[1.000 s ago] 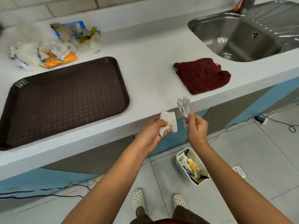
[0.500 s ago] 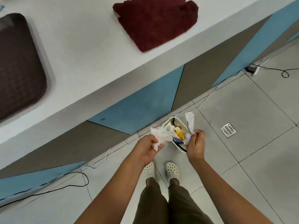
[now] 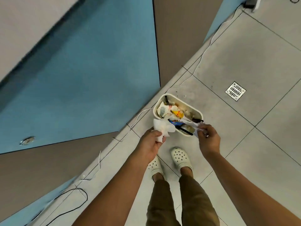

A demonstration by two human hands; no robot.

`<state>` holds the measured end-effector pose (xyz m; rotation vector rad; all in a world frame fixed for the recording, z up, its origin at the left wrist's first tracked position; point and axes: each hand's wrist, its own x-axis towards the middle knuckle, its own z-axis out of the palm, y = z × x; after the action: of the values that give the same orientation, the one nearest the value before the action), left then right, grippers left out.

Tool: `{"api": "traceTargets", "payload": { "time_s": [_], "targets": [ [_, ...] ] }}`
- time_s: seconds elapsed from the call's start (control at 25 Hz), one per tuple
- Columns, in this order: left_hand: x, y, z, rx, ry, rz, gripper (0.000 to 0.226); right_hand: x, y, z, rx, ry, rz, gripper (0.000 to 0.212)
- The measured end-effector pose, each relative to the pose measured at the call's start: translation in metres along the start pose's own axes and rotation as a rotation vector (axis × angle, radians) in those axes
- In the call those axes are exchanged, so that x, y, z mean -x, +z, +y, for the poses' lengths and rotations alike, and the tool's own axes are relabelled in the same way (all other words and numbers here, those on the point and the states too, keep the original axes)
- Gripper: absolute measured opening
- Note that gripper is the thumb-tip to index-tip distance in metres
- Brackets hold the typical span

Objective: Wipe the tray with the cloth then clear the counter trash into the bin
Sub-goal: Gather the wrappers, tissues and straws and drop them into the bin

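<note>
While over bin (image 3: 197, 111), tissue (image 3: 162, 129) in left fingers (image 3: 160, 141), wrapper (image 3: 196, 128) in right fingers (image 3: 201, 133)

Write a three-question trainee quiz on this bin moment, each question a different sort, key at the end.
1. True or false: the left hand grips a crumpled white tissue.
2. The bin stands: A) on the counter B) on the floor tiles C) in a sink.
3. Fill in: the right hand holds a small scrap at the bin's near ___.

Key: 1 true; 2 B; 3 rim.
</note>
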<state>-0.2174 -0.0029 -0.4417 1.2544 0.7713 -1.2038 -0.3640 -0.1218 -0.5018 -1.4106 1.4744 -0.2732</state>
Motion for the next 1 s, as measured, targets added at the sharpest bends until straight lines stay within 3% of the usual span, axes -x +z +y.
{"api": "traceTargets", "payload": {
  "time_s": [0.32,0.56,0.68,0.76,0.88,1.0],
  "targets": [
    [-0.101,0.012,-0.013,-0.107,0.05,0.037,0.039,-0.055,0.032,0.045,0.103,-0.04,-0.056,0.02],
    [-0.151,0.038,-0.002,-0.316,0.142,0.152,0.032,-0.087,0.066,0.057,0.11,-0.043,-0.044,0.026],
    [-0.166,0.047,-0.002,-0.467,0.05,0.051,0.047,-0.095,0.08,0.058,0.172,-0.032,-0.146,0.021],
    [-0.164,0.046,-0.003,-0.641,-0.035,0.007,0.043,-0.096,0.082,0.06,0.272,-0.004,-0.273,0.039],
    [-0.152,0.024,-0.01,-0.937,0.027,0.145,0.025,-0.089,0.07,0.062,0.33,0.032,-0.234,0.038],
    [-0.132,0.001,-0.017,-0.849,-0.04,0.174,0.038,-0.077,0.051,0.056,0.364,0.038,-0.173,0.031]
  ]
}}
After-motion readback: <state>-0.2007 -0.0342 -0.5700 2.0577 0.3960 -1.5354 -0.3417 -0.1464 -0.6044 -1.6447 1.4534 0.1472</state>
